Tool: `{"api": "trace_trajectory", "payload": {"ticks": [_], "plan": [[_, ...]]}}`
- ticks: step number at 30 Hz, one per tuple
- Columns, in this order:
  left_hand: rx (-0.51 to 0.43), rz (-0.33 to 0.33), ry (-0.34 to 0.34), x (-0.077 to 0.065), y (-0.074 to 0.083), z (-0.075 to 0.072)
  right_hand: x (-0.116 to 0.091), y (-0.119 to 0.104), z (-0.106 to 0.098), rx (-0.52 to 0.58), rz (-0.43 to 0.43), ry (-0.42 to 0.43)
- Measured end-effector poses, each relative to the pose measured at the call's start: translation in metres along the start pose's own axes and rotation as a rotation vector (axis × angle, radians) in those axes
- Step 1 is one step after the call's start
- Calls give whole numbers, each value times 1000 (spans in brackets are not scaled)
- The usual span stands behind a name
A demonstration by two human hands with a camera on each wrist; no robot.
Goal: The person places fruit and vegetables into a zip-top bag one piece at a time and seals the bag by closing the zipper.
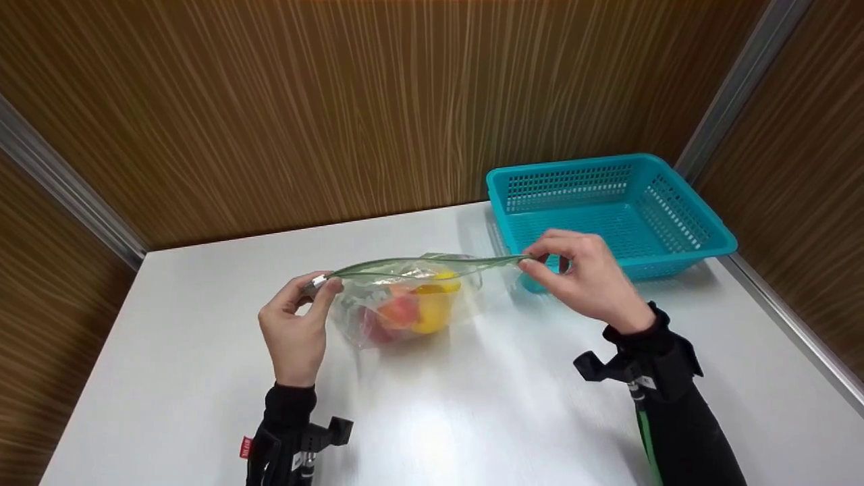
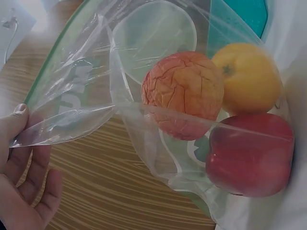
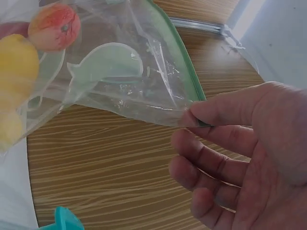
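A clear plastic zip bag (image 1: 472, 297) with a green strip along its mouth hangs between my two hands. My left hand (image 1: 300, 331) pinches the left end of the strip between thumb and fingers, and my right hand (image 1: 584, 277) pinches the right end. Midway along, the strip's two green edges stand slightly apart. Inside the bag lie a red apple (image 2: 252, 155), a wrinkled orange-red fruit (image 2: 184, 96) and a round yellow-orange fruit (image 2: 247, 79). Another yellow fruit (image 3: 10, 129) shows at the left edge of the right wrist view.
A turquoise plastic basket (image 1: 611, 162) stands at the back right of the white table (image 1: 202, 378), just beyond my right hand. Wood-grain panels (image 1: 304, 121) rise behind the table and at both sides.
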State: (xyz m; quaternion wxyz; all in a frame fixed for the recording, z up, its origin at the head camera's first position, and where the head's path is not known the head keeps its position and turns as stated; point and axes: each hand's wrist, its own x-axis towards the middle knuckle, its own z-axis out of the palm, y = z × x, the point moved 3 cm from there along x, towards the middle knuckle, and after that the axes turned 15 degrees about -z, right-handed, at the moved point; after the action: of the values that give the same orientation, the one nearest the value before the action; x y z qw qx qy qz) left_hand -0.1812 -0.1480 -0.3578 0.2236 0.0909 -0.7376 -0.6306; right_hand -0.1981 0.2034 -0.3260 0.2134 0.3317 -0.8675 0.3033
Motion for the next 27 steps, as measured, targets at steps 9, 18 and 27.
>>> {"api": "trace_trajectory", "payload": {"ticks": [9,18,27], "plan": [[53,-23,-8,0,-5,4,6,-12,25,-207,-107,-76],[74,3,-57,-2,-4,9,14,-38,57,-256,-254,-31],[97,-8,-88,-3,-4,11,15,-45,69,-285,-325,72]]}}
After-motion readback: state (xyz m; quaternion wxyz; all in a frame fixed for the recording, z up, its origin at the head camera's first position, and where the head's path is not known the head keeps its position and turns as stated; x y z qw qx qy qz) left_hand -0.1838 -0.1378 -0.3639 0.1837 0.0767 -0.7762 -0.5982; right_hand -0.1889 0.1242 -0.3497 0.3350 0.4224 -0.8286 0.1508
